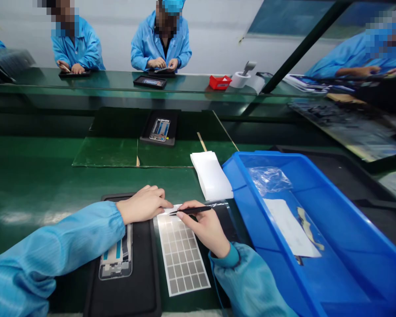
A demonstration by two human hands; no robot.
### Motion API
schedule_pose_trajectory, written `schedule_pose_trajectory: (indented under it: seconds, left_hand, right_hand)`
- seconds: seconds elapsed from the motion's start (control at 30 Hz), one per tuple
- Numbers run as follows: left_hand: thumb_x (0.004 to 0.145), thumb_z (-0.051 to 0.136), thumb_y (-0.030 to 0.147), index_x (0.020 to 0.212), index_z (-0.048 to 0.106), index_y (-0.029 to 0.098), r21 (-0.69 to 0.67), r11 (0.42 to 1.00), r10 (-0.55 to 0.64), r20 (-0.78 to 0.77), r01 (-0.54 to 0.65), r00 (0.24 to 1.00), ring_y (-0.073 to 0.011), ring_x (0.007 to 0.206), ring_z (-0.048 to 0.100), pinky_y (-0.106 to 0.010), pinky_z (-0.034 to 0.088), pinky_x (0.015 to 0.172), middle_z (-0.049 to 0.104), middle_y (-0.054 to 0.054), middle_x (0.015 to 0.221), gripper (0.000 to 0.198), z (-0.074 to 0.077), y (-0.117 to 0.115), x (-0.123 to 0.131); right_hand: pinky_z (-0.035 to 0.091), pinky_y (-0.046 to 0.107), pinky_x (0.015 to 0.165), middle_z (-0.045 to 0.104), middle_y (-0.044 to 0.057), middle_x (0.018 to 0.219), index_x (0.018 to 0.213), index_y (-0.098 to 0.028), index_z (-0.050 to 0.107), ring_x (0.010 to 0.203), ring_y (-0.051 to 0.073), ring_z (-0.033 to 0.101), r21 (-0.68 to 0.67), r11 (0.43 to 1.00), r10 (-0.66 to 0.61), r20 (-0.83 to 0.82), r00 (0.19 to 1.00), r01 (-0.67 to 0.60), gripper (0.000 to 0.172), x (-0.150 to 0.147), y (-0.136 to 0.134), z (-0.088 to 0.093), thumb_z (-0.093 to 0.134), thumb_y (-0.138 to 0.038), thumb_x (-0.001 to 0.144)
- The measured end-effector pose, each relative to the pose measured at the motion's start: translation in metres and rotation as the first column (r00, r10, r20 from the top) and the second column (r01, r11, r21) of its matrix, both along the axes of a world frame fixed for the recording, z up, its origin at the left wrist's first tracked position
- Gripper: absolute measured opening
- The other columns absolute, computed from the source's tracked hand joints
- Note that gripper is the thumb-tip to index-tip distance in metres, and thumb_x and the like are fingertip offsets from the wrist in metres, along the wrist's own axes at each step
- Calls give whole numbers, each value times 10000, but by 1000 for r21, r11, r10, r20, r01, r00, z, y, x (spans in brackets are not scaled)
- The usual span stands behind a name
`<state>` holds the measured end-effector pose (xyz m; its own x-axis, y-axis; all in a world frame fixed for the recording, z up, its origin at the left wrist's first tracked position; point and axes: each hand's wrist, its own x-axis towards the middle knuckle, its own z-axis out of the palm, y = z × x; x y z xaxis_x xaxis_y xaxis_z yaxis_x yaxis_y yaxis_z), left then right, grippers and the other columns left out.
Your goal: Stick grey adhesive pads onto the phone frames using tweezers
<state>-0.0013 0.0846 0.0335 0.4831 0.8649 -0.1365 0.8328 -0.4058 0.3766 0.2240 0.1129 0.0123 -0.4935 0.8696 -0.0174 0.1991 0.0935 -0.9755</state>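
Note:
My right hand [206, 226] is closed around black tweezers [194, 210], their tips low over the top rows of a sheet of grey rectangular stickers [184, 251]. At the upper left of that sheet, my left hand [144, 204] rests with fingers stretched out, its fingertips touching the sheet's top edge. Under my left forearm is a black tray [140, 264] bearing a phone frame [116, 264] with blue strips and silver parts. My sleeve hides the upper part of the frame.
On my right stands a blue bin [343, 220] holding clear plastic and white paper. White sheets [211, 176] lie against its left side. Ahead, another phone frame [160, 130] sits on a black tray. Several people in blue coats work across the green bench, near a red box [220, 82].

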Motion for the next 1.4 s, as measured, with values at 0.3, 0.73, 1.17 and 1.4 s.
schedule_pose_trajectory:
  seconds: [0.3,0.73,1.17,1.4]
  left_hand:
    - [1046,408,357,1241,661,389,83,992,-93,-45,97,995,-175,815,472,-330,289,724,549,-33,939,321,-1,-3,-2]
    - [1047,415,337,1263,655,370,84,989,-119,-62,124,991,-189,832,469,-334,247,688,557,-38,919,325,-2,-2,-2]
    - [1039,439,292,1290,642,384,46,992,-112,-39,114,993,-165,779,456,-316,244,705,546,-32,922,336,0,-1,-3]
    - [1047,413,308,1272,657,360,52,991,-120,-42,122,992,-175,803,469,-317,236,699,562,-45,926,336,1,-1,-3]
  right_hand:
    - [592,340,748,740,49,827,863,-210,708,772,212,713,152,987,-54,20,998,50,179,7,-3,-13,776,-367,809]
    - [604,338,751,740,37,847,884,-221,708,786,206,718,251,966,-83,48,995,68,117,11,-5,-17,770,-302,826]
    - [601,321,728,745,28,849,887,-224,711,767,192,716,271,963,-34,89,995,8,99,13,-5,-19,771,-274,827]
    - [612,336,763,777,26,881,902,-239,732,794,204,738,277,961,-16,79,997,-6,91,9,-4,-18,774,-275,829]
